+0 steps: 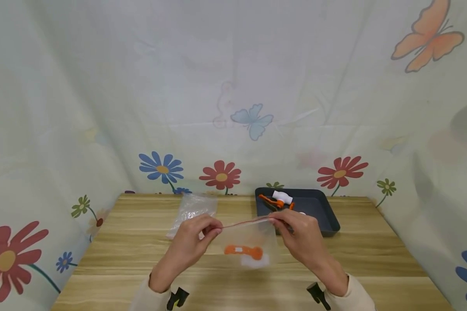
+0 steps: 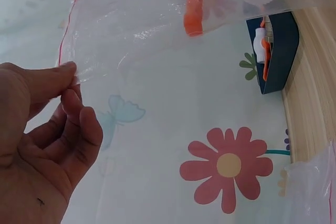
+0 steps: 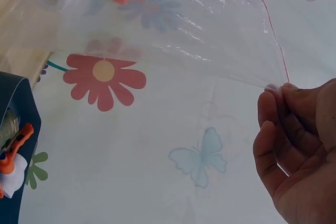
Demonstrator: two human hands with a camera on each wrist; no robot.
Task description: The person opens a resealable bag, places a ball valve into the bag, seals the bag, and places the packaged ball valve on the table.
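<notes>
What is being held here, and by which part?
A clear plastic bag with an orange-and-white tool inside. The left hand and right hand each pinch an end of its red-lined top edge.

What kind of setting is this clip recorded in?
Probably a staged tabletop booth, not a lived-in room: a wooden table walled on three sides by a flower-and-butterfly cloth, with only a dark tray, a spare bag and the held clear bag.
</notes>
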